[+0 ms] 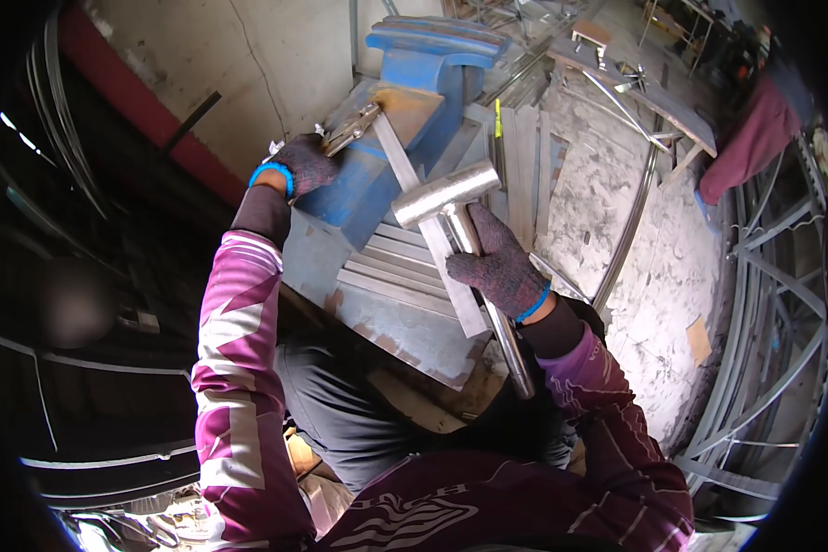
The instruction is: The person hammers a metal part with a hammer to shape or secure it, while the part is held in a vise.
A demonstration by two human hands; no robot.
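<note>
My left hand (305,166), in a dark knit glove with a blue cuff, is closed around locking pliers (350,129). The jaws of the pliers meet the upper end of a long flat metal bar (396,155), beside the rusty top of a blue vise (363,179). My gloved right hand (499,262) is wrapped round the handle of a metal hammer (446,193). The hammer's cylindrical head lies across the bar in this view; whether they touch I cannot tell. The bar's lower end reaches over the metal bench (386,339).
Several flat bars (400,276) lie on the bench beside the vise. A yellow-green marker (498,120) is behind the hammer. At the upper right are a low wooden table (653,99) and another person's leg (754,138). Metal frames (773,304) stand at the right.
</note>
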